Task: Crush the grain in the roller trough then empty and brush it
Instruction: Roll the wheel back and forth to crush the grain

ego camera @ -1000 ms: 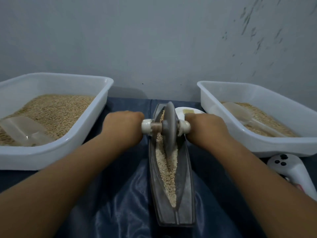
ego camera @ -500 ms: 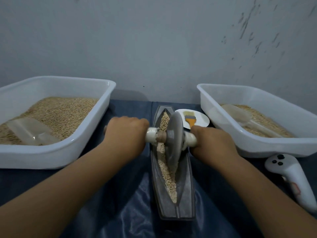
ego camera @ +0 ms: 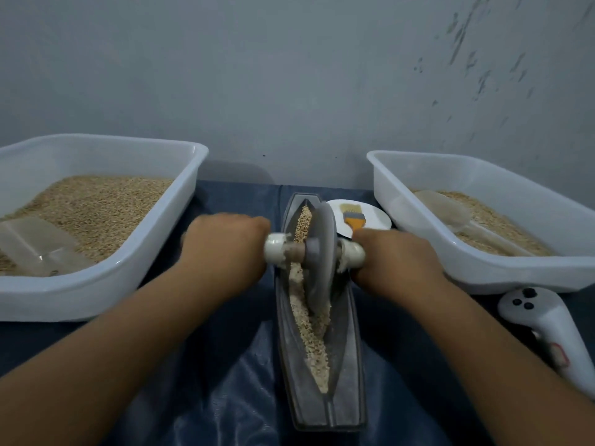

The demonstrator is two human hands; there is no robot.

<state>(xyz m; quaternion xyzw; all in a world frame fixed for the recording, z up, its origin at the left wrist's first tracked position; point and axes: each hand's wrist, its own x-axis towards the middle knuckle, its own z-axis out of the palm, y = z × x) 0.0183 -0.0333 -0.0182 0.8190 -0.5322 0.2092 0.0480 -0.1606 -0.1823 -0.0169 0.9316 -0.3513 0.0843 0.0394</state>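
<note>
A long grey boat-shaped roller trough (ego camera: 349, 355) lies lengthwise on the blue cloth, with a line of pale grain (ego camera: 314, 329) in its groove. A grey disc roller (ego camera: 320, 252) stands on edge in the trough, about a third of the way from its far end. My left hand (ego camera: 225, 249) grips the roller's white left handle and my right hand (ego camera: 394, 260) grips the white right handle. A small brush with an orange handle (ego camera: 353, 218) lies on a white plate (ego camera: 375, 217) just behind my right hand.
A white tub (ego camera: 135, 262) of grain with a clear scoop (ego camera: 35, 246) stands on the left. Another white tub (ego camera: 483, 268) with grain and a clear scoop (ego camera: 450, 214) stands on the right. A white handheld controller (ego camera: 547, 326) lies at the right edge. A grey wall rises close behind.
The roller has come back toward me along the trough, both hands still on its handles. The plate and the brush behind it have come into view.
</note>
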